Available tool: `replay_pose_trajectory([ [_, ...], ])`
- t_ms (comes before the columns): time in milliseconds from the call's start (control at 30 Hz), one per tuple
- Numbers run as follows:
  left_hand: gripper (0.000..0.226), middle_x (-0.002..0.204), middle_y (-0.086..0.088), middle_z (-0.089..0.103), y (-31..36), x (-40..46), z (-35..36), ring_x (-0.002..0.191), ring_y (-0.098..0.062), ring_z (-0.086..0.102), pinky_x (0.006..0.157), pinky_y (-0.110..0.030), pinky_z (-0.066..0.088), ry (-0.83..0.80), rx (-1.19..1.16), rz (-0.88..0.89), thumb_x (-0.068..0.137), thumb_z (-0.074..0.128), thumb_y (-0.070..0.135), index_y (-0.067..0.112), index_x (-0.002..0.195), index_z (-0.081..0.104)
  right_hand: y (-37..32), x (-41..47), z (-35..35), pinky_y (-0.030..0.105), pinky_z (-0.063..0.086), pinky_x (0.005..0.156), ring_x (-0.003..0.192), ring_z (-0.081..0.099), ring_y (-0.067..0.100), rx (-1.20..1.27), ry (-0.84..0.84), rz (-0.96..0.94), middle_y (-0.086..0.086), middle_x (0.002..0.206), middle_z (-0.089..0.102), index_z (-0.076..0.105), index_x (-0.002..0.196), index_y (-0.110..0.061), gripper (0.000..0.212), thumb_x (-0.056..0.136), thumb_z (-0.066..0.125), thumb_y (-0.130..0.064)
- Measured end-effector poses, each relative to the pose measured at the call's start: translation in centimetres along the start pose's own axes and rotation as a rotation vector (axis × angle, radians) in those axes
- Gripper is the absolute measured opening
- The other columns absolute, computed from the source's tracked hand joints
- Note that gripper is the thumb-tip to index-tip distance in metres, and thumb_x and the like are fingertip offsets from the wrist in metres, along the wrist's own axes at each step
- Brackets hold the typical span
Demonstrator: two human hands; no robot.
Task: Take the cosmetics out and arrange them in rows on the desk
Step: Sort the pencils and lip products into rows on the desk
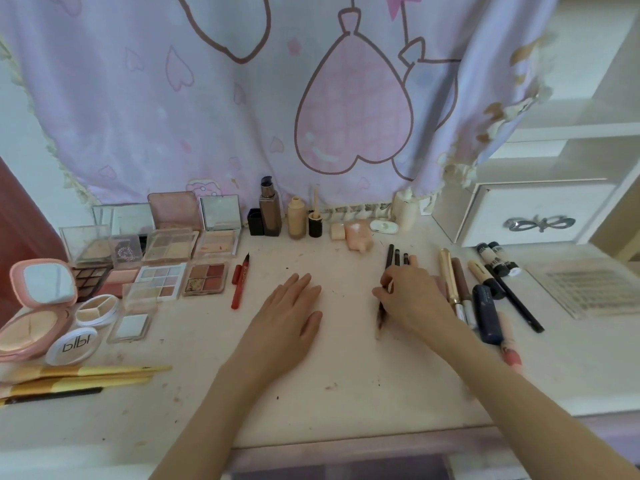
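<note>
My right hand is closed on a thin dark pencil that lies among several dark pencils at the desk's middle right. My left hand rests flat and empty on the white desk, fingers together. Eyeshadow palettes and compacts lie in rows at the left. A red liner pen lies beside them. Foundation bottles stand along the back. Mascaras and tubes lie to the right of my right hand.
Yellow-handled brushes lie at the front left. A white drawer box with a bow handle stands at the back right, with a clear lash tray in front of it. A pink printed curtain hangs behind the desk.
</note>
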State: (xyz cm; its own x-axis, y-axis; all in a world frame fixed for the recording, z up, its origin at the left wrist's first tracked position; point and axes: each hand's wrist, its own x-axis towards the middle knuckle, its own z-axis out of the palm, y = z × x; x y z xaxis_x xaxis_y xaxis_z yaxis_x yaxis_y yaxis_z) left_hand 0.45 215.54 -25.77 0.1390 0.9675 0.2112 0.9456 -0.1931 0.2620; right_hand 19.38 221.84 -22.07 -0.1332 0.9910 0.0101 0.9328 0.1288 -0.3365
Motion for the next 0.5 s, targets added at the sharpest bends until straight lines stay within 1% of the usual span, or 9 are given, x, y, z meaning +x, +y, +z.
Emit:
replay_pose_trajectory([
  [100,0.047,0.155,0.009,0.014,0.0,-0.3,0.1,0.143,-0.006,0.003,0.109,-0.017,-0.008,0.003,0.001,-0.006,0.100,0.027,0.035,0.025,0.146,0.023,-0.1,0.2,0.1,0.046,0.037,0.100,0.109,0.049,0.020,-0.014,-0.023,-0.028,-0.002,0.092,0.052,0.057,0.100,-0.020,0.015,0.091,0.050,-0.029],
  [133,0.047,0.155,0.009,0.015,0.0,-0.3,0.2,0.143,-0.005,0.005,0.109,-0.017,-0.007,0.008,-0.004,-0.010,0.100,0.027,0.035,0.026,0.146,0.024,-0.4,0.2,0.0,0.040,0.041,0.094,0.106,0.051,0.021,-0.016,-0.024,-0.041,0.001,0.095,0.055,0.057,0.102,-0.017,0.017,0.092,0.050,-0.028],
  [200,0.046,0.154,0.010,0.017,-0.1,-0.4,0.2,0.142,-0.005,0.007,0.109,-0.016,-0.006,0.018,-0.016,-0.014,0.099,0.029,0.035,0.026,0.145,0.027,-1.1,0.3,-0.3,0.031,0.043,0.076,0.102,0.054,0.023,-0.056,-0.034,-0.061,0.006,0.100,0.058,0.055,0.106,-0.011,0.022,0.093,0.048,-0.028],
  [267,0.046,0.153,0.011,0.020,-0.1,-0.4,0.1,0.142,-0.004,0.009,0.109,-0.015,-0.005,0.024,-0.038,-0.014,0.099,0.030,0.035,0.026,0.144,0.029,-1.7,0.4,-0.4,0.031,0.040,0.068,0.101,0.053,0.024,-0.112,-0.036,-0.059,0.006,0.094,0.056,0.053,0.105,-0.010,0.020,0.094,0.046,-0.026],
  [300,0.045,0.153,0.011,0.021,0.0,-0.4,0.1,0.142,-0.004,0.010,0.109,-0.015,-0.005,0.030,-0.052,-0.011,0.099,0.031,0.035,0.026,0.143,0.030,-2.0,0.5,-0.5,0.033,0.041,0.071,0.103,0.053,0.025,-0.138,-0.039,-0.049,0.006,0.090,0.054,0.052,0.103,-0.010,0.016,0.094,0.045,-0.022],
  [367,0.045,0.152,0.011,0.023,-0.1,-0.4,0.0,0.141,-0.004,0.012,0.109,-0.014,-0.003,0.043,-0.073,-0.007,0.099,0.033,0.034,0.026,0.143,0.032,-2.4,0.8,-0.4,0.038,0.041,0.091,0.107,0.051,0.027,-0.170,-0.051,-0.031,0.006,0.090,0.054,0.051,0.102,-0.010,0.014,0.091,0.043,-0.013],
  [400,0.044,0.152,0.011,0.023,-0.1,-0.5,0.0,0.141,-0.004,0.012,0.109,-0.014,-0.003,0.045,-0.079,-0.006,0.099,0.033,0.034,0.026,0.142,0.033,-2.5,1.0,-0.3,0.040,0.037,0.100,0.107,0.049,0.028,-0.164,-0.060,-0.022,0.007,0.090,0.054,0.053,0.104,-0.009,0.018,0.089,0.043,-0.011],
  [433,0.044,0.152,0.011,0.024,0.0,-0.5,-0.1,0.141,-0.004,0.013,0.109,-0.014,-0.002,0.046,-0.085,-0.006,0.098,0.034,0.034,0.026,0.142,0.033,-2.5,1.2,-0.3,0.038,0.035,0.102,0.101,0.047,0.027,-0.137,-0.060,-0.013,0.005,0.087,0.053,0.055,0.106,-0.009,0.021,0.088,0.044,-0.010],
  [500,0.043,0.151,0.011,0.026,-0.1,-0.6,-0.1,0.140,-0.004,0.015,0.109,-0.014,0.001,0.055,-0.098,-0.007,0.098,0.036,0.033,0.026,0.141,0.036,-2.6,1.2,-0.6,0.031,0.038,0.089,0.086,0.042,0.021,-0.029,-0.032,-0.005,0.001,0.075,0.048,0.059,0.103,-0.009,0.021,0.085,0.048,-0.012],
])
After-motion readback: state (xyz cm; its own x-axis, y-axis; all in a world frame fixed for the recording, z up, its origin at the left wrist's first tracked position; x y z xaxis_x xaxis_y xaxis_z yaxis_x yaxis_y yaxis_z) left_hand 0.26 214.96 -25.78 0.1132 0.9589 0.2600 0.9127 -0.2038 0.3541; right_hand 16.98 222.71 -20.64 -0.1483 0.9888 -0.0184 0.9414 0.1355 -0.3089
